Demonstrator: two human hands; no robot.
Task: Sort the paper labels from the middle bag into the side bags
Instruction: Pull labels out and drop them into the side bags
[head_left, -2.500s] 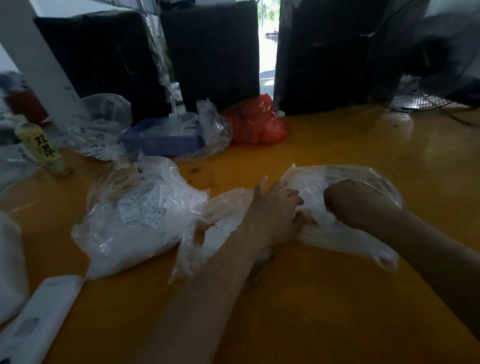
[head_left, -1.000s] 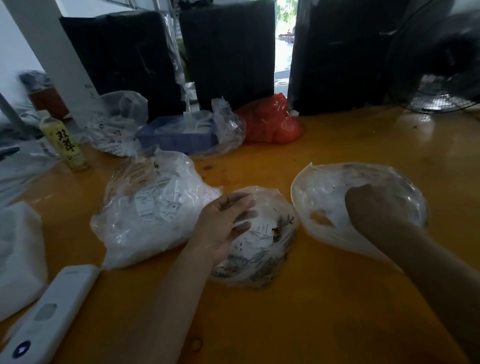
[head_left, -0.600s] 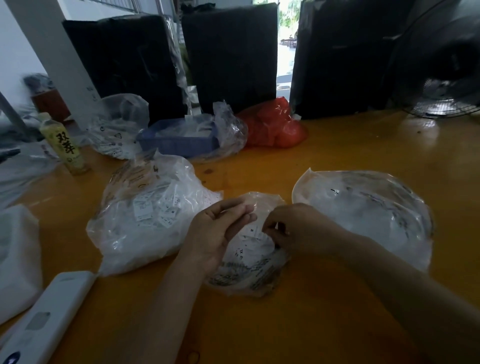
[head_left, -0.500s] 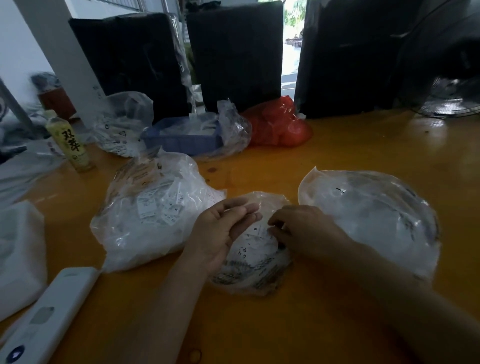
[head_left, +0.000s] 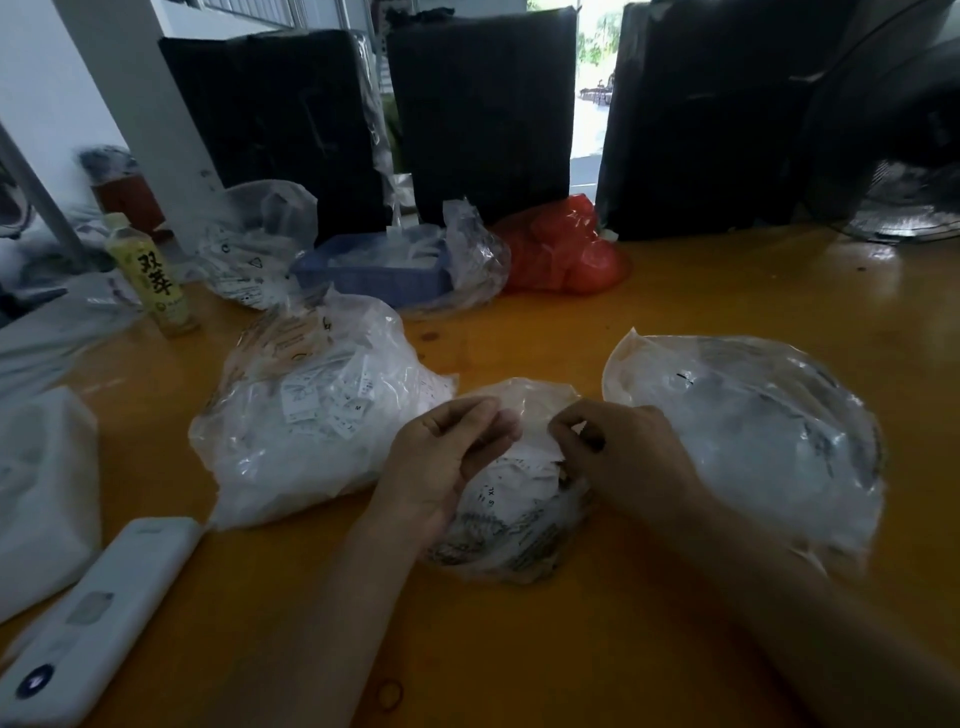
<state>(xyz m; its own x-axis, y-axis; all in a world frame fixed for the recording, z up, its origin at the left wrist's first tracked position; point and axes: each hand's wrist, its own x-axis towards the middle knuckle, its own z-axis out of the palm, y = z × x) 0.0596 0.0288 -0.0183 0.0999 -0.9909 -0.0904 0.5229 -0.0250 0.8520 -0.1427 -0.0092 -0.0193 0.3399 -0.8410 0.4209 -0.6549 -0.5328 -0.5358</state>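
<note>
Three clear plastic bags lie on the orange table (head_left: 727, 291). The small middle bag (head_left: 514, 514) holds white paper labels with black print. A fuller left bag (head_left: 317, 415) bulges with labels, and the flatter right bag (head_left: 748, 431) lies open beside it. My left hand (head_left: 441, 462) curls at the middle bag's left rim, fingertips on the plastic. My right hand (head_left: 618, 457) pinches the bag's top edge at the right of its mouth. Whether either hand holds a label is hidden.
A white remote-like device (head_left: 88, 618) lies at the near left beside a white bag (head_left: 41, 488). A drink bottle (head_left: 150, 275), another label bag (head_left: 254, 244), a blue tray (head_left: 379, 270) and a red bag (head_left: 566, 249) stand behind. A rubber band (head_left: 389, 695) lies near the front.
My right hand has left the right bag and come to the middle bag's mouth. My left hand stays at that bag's left rim.
</note>
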